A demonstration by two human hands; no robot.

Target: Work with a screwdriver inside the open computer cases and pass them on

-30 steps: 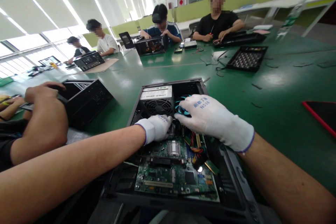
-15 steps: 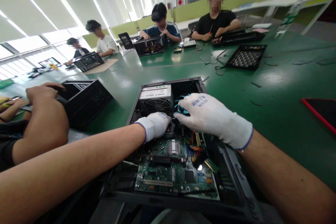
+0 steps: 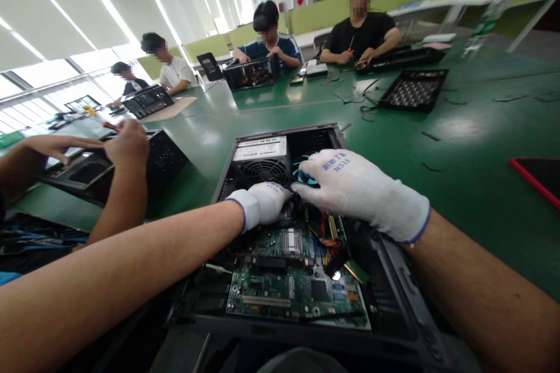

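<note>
In front of me an open black computer case lies on its side, with a green motherboard inside. My left hand, in a white glove, reaches in below the power supply. Its fingers are curled and closed near the middle of the board, and their tips are hidden. My right hand, gloved too, is bent over a fan with blue blades, its thumb and fingers closed around the fan's near side. Coloured power cables run across the board below my right hand.
At left, a person's hand with a red-handled screwdriver works over another black case. Several people sit across the green table. A black panel, cable scraps and a red-edged black object lie on it.
Both my hands stay at nearly the same place in the case. The neighbour at left has raised a hand with a screwdriver, and that person's case now lies differently. The view has shifted slightly.
</note>
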